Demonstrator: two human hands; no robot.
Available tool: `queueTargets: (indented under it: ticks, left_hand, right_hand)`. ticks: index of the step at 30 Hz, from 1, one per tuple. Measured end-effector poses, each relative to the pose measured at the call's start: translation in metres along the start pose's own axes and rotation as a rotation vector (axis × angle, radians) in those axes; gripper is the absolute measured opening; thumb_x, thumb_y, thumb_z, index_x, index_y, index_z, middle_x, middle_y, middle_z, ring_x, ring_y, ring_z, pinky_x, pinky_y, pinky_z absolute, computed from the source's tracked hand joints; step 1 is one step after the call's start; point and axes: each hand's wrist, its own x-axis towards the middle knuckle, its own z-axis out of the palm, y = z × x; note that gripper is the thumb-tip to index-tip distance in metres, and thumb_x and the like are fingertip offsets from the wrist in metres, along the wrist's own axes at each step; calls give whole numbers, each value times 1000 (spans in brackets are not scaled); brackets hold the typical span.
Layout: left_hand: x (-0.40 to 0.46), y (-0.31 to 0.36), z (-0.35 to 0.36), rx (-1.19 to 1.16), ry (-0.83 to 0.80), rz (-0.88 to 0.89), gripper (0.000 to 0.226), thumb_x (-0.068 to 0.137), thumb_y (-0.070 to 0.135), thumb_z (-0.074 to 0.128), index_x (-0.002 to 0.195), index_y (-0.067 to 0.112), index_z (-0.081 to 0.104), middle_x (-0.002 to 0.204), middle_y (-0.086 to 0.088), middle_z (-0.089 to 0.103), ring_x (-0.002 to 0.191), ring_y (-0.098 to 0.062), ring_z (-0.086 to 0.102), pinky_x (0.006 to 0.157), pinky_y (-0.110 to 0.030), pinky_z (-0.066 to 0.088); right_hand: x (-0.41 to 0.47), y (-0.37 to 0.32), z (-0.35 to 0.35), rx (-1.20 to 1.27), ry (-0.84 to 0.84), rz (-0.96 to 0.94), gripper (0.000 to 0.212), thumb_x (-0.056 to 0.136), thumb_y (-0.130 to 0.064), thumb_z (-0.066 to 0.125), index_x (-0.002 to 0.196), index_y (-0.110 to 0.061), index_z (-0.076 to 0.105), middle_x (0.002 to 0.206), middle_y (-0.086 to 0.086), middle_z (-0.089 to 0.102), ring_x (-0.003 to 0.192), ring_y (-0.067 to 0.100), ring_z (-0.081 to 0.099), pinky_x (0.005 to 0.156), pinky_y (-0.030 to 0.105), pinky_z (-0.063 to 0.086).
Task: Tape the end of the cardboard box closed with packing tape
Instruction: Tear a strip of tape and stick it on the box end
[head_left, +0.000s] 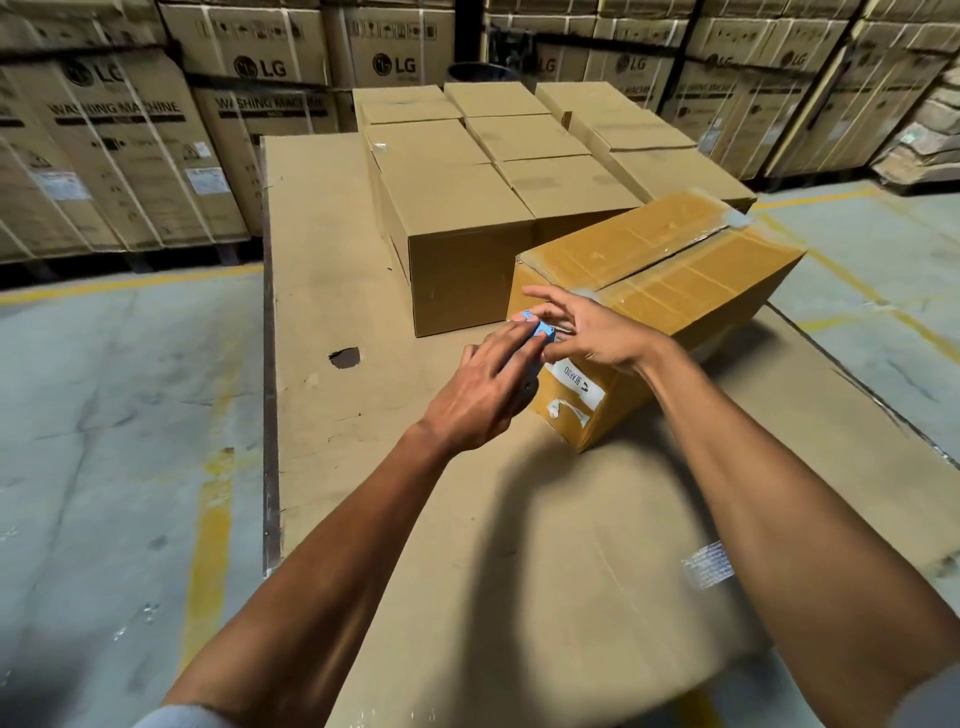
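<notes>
A: What do the fingers show, centre of the frame?

B: The left hand (480, 395) has its fingers extended over a blue tape dispenser (537, 328), pressing it against the near end of the cardboard box (660, 291); whether the thumb curls under the tool cannot be told. The right hand (587, 332) has its fingers spread apart, the fingertips resting on the upper edge of the same box end, just beside the dispenser.

A: And the box itself?

B: It lies right of centre, turned at an angle on a flat cardboard sheet (519, 519). Its top seam carries glossy clear tape. A white label (576, 384) sits on the near end, below the hands.

A: What surrounds it?

B: Directly behind, in the upper centre, stand rows of plain stacked boxes (467, 208). A loose scrap of clear tape (709, 566) lies on the sheet at lower right. Large printed washing-machine cartons (119, 145) line the upper left and top edge, and the concrete floor (104, 415) bears yellow lines.
</notes>
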Motion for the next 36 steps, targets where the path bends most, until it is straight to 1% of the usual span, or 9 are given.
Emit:
queueTargets:
  ticks: [4, 10, 14, 19, 21, 24, 28, 32, 36]
  left_hand:
    - [-2, -1, -4, 43, -16, -9, 66, 108, 32, 43, 167, 7, 29, 174, -20, 28, 156, -39, 34, 106, -52, 48]
    - [-5, 4, -10, 92, 44, -85, 76, 101, 8, 55, 170, 5, 23, 179, -17, 20, 166, -33, 19, 121, -58, 35]
    - [-13, 18, -2, 100, 92, -157, 75, 112, 44, 49, 171, 6, 21, 179, -16, 18, 165, -30, 23, 122, -52, 35]
    - [-27, 30, 16, 153, 102, -254, 95, 104, 66, 54, 172, 8, 20, 180, -17, 12, 165, -30, 23, 123, -50, 33]
    - [-33, 31, 20, 186, 82, -243, 96, 102, 69, 54, 172, 13, 21, 180, -17, 10, 166, -31, 19, 125, -53, 32]
    - [-42, 26, 23, 262, 24, -235, 95, 100, 68, 59, 173, 21, 21, 180, -18, 11, 166, -35, 17, 127, -56, 30]
    - [-48, 17, 25, 337, -67, -235, 99, 93, 49, 79, 171, 26, 23, 179, -17, 15, 164, -41, 22, 120, -57, 39]
    - [-51, 2, 19, 398, -87, -193, 89, 91, 14, 77, 168, 25, 33, 178, -13, 20, 159, -43, 32, 103, -50, 49]
    - [-51, -13, 11, 422, -86, -147, 79, 93, 17, 75, 163, 26, 41, 173, -10, 31, 149, -41, 45, 87, -46, 57]
  right_hand:
    - [2, -4, -1, -20, 13, -27, 90, 86, 14, 73, 161, -23, 38, 147, 2, 60, 138, 16, 59, 109, 37, 55]
    - [14, -16, 6, -207, 202, -6, 78, 84, -6, 84, 152, -22, 51, 132, 2, 69, 126, 16, 66, 106, 33, 56]
    - [25, -26, 16, -479, 378, 105, 73, 73, -32, 83, 142, -22, 61, 117, 4, 74, 121, 22, 65, 95, 28, 52]
    - [28, -30, 29, -514, 465, 212, 65, 80, -38, 79, 138, -14, 64, 138, 14, 61, 133, 27, 54, 94, 29, 46]
    - [27, -29, 34, -483, 487, 243, 55, 81, -41, 79, 123, -7, 73, 126, 11, 71, 117, 25, 68, 94, 31, 56]
    - [25, -29, 43, -407, 468, 317, 45, 77, -51, 79, 87, -7, 81, 76, 8, 80, 70, 18, 79, 73, 36, 68]
    - [26, -28, 49, -202, 455, 387, 40, 76, -44, 84, 85, -6, 80, 71, 10, 78, 55, 21, 76, 56, 31, 65]
    - [34, -20, 51, -34, 326, 465, 44, 81, -37, 77, 104, 1, 73, 73, 17, 77, 59, 30, 72, 70, 40, 65]
    - [36, -3, 53, 66, 272, 499, 38, 88, -38, 75, 109, -7, 68, 92, 22, 79, 66, 30, 77, 83, 47, 67]
